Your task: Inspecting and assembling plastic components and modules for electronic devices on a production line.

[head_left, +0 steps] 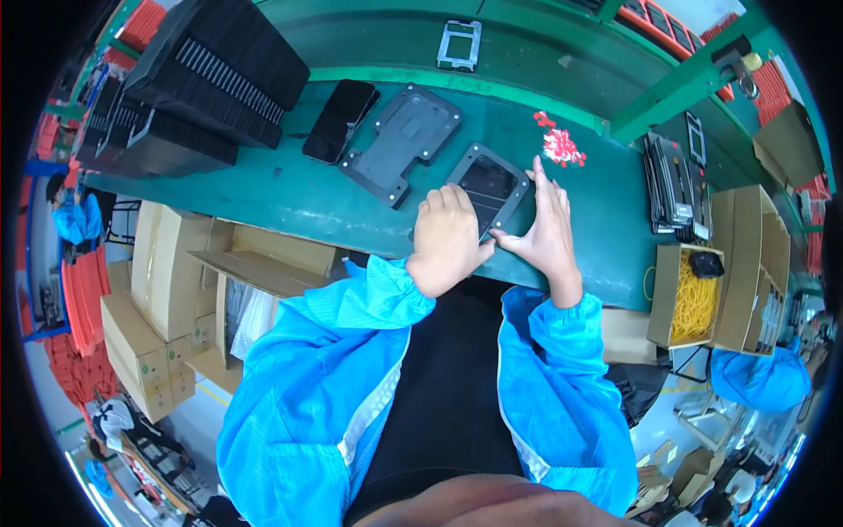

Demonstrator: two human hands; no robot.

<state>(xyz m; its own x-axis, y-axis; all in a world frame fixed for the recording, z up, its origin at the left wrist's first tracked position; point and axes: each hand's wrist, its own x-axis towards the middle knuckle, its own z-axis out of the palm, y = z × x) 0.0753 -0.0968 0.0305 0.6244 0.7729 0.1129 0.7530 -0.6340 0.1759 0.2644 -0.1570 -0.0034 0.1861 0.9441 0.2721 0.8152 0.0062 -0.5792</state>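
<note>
The right grip (pixel 549 230) is spread, thumb by the near-right corner and fingers along the right side of a dark framed fixture (pixel 518 197); the left grip (pixel 446 230) lies bent over its near-left part, and whether it pinches anything I cannot tell. The fixture sits on the green bench (pixel 294 206), its long axis slanting away and to the right. Its matte, round-cornered frame surrounds a glossy dark panel (pixel 488 178); the near-left portion is hidden by the left hand. Leftward lie a notched matte grey plate (pixel 399 140) and a glossy black smartphone-like slab (pixel 341 121). Beyond, small red-and-white pieces (pixel 562 146) are heaped, too small to make out singly.
</note>
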